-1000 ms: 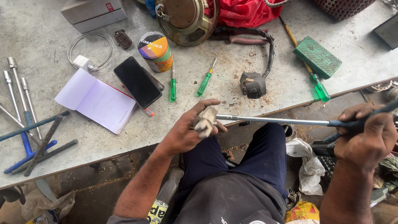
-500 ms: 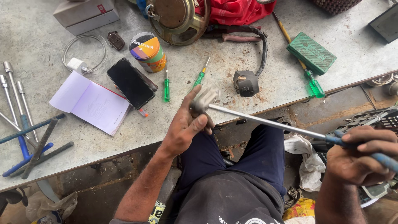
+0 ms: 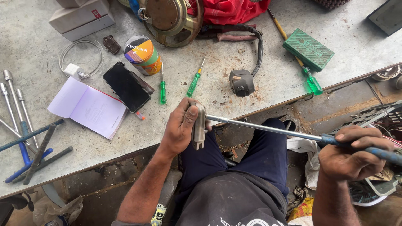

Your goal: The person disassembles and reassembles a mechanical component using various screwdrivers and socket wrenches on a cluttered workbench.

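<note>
My left hand (image 3: 180, 127) grips a small grey metal part (image 3: 198, 125) at the front edge of the workbench (image 3: 259, 83). My right hand (image 3: 351, 152) is closed around the blue handle of a long screwdriver (image 3: 268, 129). Its steel shaft runs leftwards across my lap and its tip meets the metal part. Just beyond my left hand, two green screwdrivers (image 3: 194, 82) lie on the bench, and a black handlebar switch (image 3: 241, 82) with its cable sits to their right.
On the bench: a black phone (image 3: 126, 87), a notepad (image 3: 88, 108), a colourful tin (image 3: 143, 55), a white charger with cable (image 3: 75, 70), a round metal drum (image 3: 169, 19), a red cloth (image 3: 228, 9), a green box (image 3: 308, 49). Long socket wrenches (image 3: 21, 125) lie at the left.
My left hand has turned the metal part upright and kept it at the bench edge. My right hand with the screwdriver handle has stayed low at the right.
</note>
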